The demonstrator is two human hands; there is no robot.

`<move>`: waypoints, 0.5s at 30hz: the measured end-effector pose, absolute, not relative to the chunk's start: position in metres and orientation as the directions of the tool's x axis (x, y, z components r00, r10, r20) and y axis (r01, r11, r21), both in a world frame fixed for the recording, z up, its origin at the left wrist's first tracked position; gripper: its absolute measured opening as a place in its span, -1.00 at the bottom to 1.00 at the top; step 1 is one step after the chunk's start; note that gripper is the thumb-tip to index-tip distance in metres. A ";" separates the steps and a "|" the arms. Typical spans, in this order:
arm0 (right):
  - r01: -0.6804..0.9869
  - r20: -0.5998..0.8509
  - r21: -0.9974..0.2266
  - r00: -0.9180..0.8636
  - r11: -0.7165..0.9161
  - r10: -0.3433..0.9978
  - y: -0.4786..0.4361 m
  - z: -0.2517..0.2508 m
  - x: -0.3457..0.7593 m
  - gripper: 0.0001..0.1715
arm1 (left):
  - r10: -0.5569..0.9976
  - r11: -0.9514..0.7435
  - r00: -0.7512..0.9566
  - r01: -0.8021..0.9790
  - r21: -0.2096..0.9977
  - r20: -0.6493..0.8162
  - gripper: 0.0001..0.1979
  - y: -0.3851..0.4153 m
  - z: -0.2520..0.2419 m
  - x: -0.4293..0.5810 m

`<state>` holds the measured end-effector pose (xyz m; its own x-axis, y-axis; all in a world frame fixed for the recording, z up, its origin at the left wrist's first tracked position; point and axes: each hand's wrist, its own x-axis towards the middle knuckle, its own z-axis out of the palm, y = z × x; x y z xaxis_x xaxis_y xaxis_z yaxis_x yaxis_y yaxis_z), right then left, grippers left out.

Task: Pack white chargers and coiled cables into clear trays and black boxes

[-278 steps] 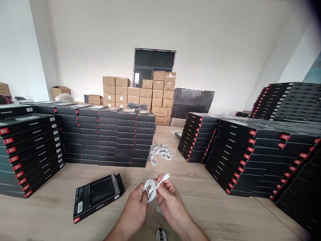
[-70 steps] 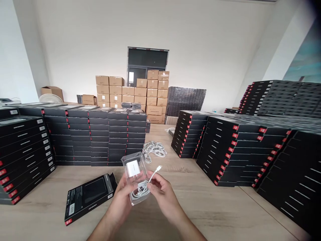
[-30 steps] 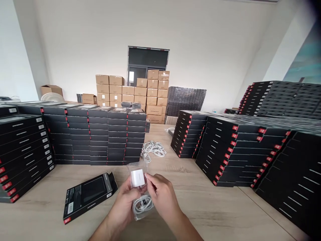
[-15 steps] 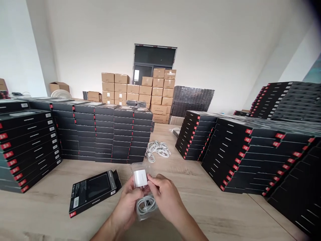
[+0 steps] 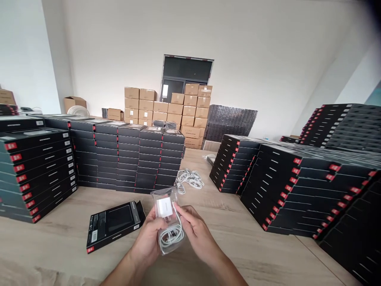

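Note:
My left hand (image 5: 148, 240) grips a clear plastic tray (image 5: 168, 219) from its left side, above the wooden table (image 5: 256, 254). In the tray sit a white charger block (image 5: 164, 207) at the top and a coiled white cable (image 5: 171, 235) below it. My right hand (image 5: 195, 231) holds the tray's right edge, fingertips pinched near the charger. An open black box (image 5: 114, 225) lies flat on the table left of my hands, its end flap up.
Tall stacks of black boxes with red tabs stand at the left (image 5: 125, 159) and right (image 5: 297, 186). A heap of loose white cables (image 5: 189, 179) lies between them. Brown cartons (image 5: 169, 111) and dark crates (image 5: 230, 123) are piled by the far wall.
The coiled cable, earlier held bare in both hands, now lies in the clear tray under the charger. In the last second the tray has stayed in my hands while my view shifted slightly.

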<state>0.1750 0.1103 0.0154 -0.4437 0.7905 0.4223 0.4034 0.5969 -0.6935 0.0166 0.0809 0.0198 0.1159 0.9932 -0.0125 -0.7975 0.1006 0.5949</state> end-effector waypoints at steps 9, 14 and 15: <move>0.550 0.543 -0.547 -0.341 0.631 0.767 0.116 -0.015 0.145 -0.38 | 0.998 0.038 0.006 -0.835 0.549 -0.061 -0.30 0.089 0.006 0.016; 0.514 0.506 -0.614 -0.327 0.599 0.798 0.123 -0.016 0.139 -0.44 | 0.997 0.054 0.014 -0.836 0.546 -0.078 -0.47 0.089 0.009 0.010; 0.502 0.509 -0.622 -0.324 0.601 0.798 0.123 -0.016 0.139 -0.44 | 0.997 0.061 0.020 -0.836 0.545 -0.081 -0.49 0.088 0.010 0.010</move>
<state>0.1389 0.1227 -0.0162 -0.3239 0.7977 0.5087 0.5020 0.6007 -0.6223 0.0103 0.0878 0.0102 0.0204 0.9965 -0.0808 -0.8360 0.0614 0.5452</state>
